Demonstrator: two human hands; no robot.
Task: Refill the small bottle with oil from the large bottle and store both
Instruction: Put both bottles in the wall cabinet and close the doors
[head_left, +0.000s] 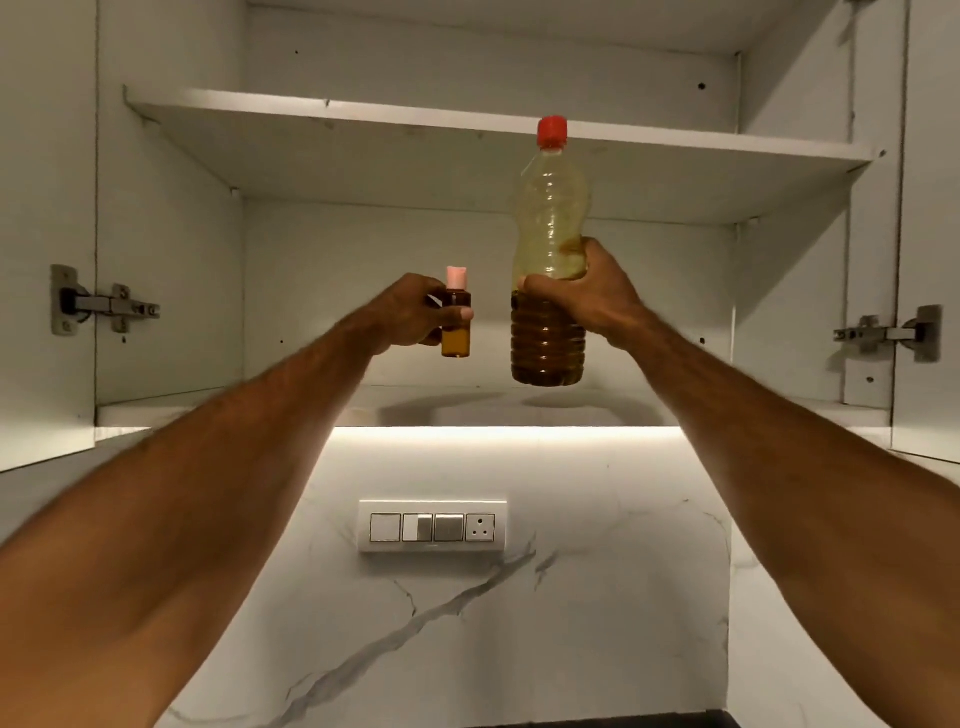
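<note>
My left hand (410, 312) grips a small amber bottle (456, 338) with a pink cap, upright and nearly full of dark oil. My right hand (592, 293) is wrapped around the middle of a large clear plastic bottle (549, 208) with a red cap; brown oil fills roughly its lower third. Both bottles hang side by side in the air, just above the bottom shelf (291, 405) of an open white wall cabinet. Neither bottle touches the shelf.
The cabinet has an upper shelf (363, 117) above the bottles, and its two doors stand open with hinges (104, 306) on both sides. Below it are a lit strip, a marble backsplash and a switch panel (432, 526).
</note>
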